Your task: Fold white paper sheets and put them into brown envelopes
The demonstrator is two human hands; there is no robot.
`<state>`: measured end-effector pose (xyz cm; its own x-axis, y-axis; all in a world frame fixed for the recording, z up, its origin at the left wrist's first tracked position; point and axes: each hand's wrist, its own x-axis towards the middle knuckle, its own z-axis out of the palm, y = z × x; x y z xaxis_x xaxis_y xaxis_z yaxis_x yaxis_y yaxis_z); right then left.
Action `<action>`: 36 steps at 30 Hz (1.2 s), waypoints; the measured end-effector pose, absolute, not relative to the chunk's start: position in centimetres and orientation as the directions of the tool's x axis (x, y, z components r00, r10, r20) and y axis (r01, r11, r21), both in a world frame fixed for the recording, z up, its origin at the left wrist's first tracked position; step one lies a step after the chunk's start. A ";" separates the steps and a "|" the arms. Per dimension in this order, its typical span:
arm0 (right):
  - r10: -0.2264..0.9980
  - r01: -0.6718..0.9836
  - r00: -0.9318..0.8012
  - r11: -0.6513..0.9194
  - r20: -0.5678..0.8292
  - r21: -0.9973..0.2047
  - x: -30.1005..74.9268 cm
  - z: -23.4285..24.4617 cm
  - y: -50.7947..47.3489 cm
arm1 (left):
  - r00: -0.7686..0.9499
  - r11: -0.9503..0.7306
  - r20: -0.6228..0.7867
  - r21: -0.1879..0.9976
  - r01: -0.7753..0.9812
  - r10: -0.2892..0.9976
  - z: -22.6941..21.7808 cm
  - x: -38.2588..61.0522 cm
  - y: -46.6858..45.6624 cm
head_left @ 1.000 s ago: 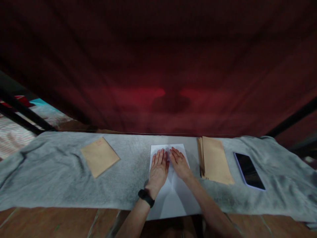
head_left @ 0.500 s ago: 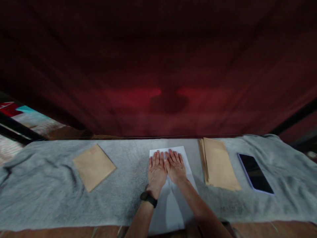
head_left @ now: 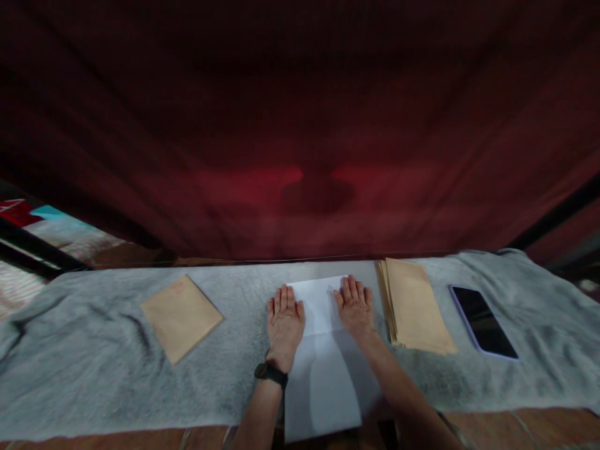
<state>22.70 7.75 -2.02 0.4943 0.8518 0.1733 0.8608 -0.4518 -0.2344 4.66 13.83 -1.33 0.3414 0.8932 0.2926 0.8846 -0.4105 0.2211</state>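
Note:
A white sheet of paper (head_left: 319, 369) lies on the grey cloth (head_left: 94, 369), its far part folded over toward me. My left hand (head_left: 284, 325), with a black watch on the wrist, lies flat and open on the fold's left edge. My right hand (head_left: 356, 309) lies flat and open on the fold's right edge. Both palms press down, fingers stretched away from me. Neither hand holds anything.
A single brown envelope (head_left: 180, 317) lies to the left on the cloth. A stack of brown envelopes (head_left: 415, 306) sits just right of my right hand, and a dark phone (head_left: 482, 322) lies further right. A dark red curtain (head_left: 300, 125) hangs behind the table.
My hands were side by side at the middle of the folded paper; they have slid apart to its left and right edges.

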 end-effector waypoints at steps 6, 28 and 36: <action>0.910 0.899 0.386 -0.334 0.152 -0.284 21.9 -0.3 7.9 | 0.506 -0.578 0.305 0.226 0.784 0.806 -0.6 6.7 12.6; 0.964 0.915 0.247 -0.198 0.100 -0.352 18.9 -0.4 9.3 | 0.593 -0.622 0.194 0.153 0.768 0.781 -1.9 7.1 11.5; 0.933 0.907 0.342 -0.295 0.115 -0.301 18.6 -1.8 9.7 | 0.510 -0.544 0.209 0.165 0.823 0.835 -1.5 6.0 12.1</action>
<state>18.64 9.67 -1.77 0.3421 0.9326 0.1150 0.9066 -0.2954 -0.3014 6.00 12.14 -1.49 0.5098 0.8346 0.2086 0.8229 -0.5438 0.1646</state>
